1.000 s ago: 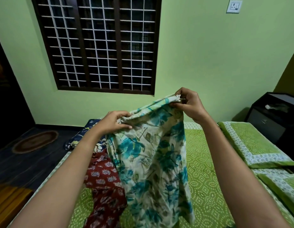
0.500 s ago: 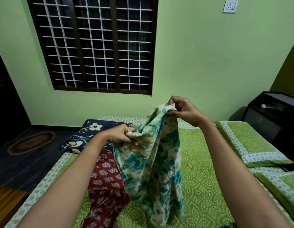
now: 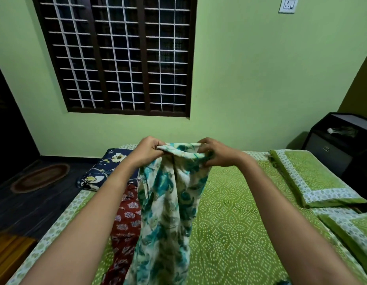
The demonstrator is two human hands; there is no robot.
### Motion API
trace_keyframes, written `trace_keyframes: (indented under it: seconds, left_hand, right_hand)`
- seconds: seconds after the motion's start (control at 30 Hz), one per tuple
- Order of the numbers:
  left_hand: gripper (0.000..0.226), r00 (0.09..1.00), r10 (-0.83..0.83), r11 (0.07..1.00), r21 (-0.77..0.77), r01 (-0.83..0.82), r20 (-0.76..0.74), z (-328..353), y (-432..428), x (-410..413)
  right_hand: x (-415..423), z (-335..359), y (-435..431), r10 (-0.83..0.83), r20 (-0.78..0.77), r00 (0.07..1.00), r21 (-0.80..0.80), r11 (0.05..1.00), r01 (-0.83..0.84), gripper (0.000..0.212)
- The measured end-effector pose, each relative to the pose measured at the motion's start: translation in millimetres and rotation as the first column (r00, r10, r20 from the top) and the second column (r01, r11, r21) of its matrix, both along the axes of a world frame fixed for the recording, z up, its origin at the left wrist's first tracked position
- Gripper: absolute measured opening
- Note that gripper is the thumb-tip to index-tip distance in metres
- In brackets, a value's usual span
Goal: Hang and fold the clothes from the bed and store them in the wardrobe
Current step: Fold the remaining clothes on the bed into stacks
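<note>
Grip: left hand (image 3: 146,152) and right hand (image 3: 217,153) are pinching the top edge of the floral garment (image 3: 170,202) | change: hands are sitting level and closer than before | meaning: likely squaring it for folding.

Garment (image 3: 168,212) hanging over the bed (image 3: 230,223).
Second garment (image 3: 127,223) lies left of it; pillows (image 3: 314,177) right; cabinet (image 3: 338,149) beyond them.

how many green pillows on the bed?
2. The far green pillow lies on the right of the bed by the black cabinet; the near green pillow sits closer to camera, cut off by the frame edge. More may be out of frame.
</note>
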State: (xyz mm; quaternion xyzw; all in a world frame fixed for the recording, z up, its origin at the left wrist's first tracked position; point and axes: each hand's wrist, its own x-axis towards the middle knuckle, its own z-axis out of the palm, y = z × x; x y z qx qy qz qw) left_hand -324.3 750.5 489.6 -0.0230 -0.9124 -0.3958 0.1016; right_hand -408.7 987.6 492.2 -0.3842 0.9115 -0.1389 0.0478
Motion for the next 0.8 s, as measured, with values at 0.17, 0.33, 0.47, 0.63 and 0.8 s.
trace_keyframes:
  seconds: [0.17, 0.33, 0.47, 0.63, 0.8]
  left_hand:
    - [0.029, 0.998, 0.062, 0.944, -0.326, -0.049, 0.029, 13, -26, 9]
    - [0.019, 0.99, 0.124, 0.943, -0.302, -0.138, -0.068, 8, -43, 13]
    - [0.002, 0.961, 0.2, 0.978, -0.023, -0.208, -0.193, -3, -42, 8]
    - [0.044, 0.948, 0.269, 0.957, 0.156, -0.243, -0.171, -7, -33, 1]
    - [0.017, 0.945, 0.27, 0.961, -0.012, -0.277, -0.181, -18, -16, -3]
  right_hand:
    - [-5, 5, 9, -0.121, -0.02, 0.992, -0.169, 0.979, 0.116, 0.044]
    - [4, 20, 6, -0.183, 0.096, 0.978, -0.331, 0.921, 0.205, 0.032]
    - [3, 24, 14, -0.069, 0.289, 0.955, -0.582, 0.779, 0.233, 0.03]
    - [-2, 22, 20, -0.203, 0.177, 0.963, -0.536, 0.801, 0.268, 0.038]
    - [0, 15, 27, -0.374, 0.159, 0.914, -0.37, 0.836, 0.406, 0.02]
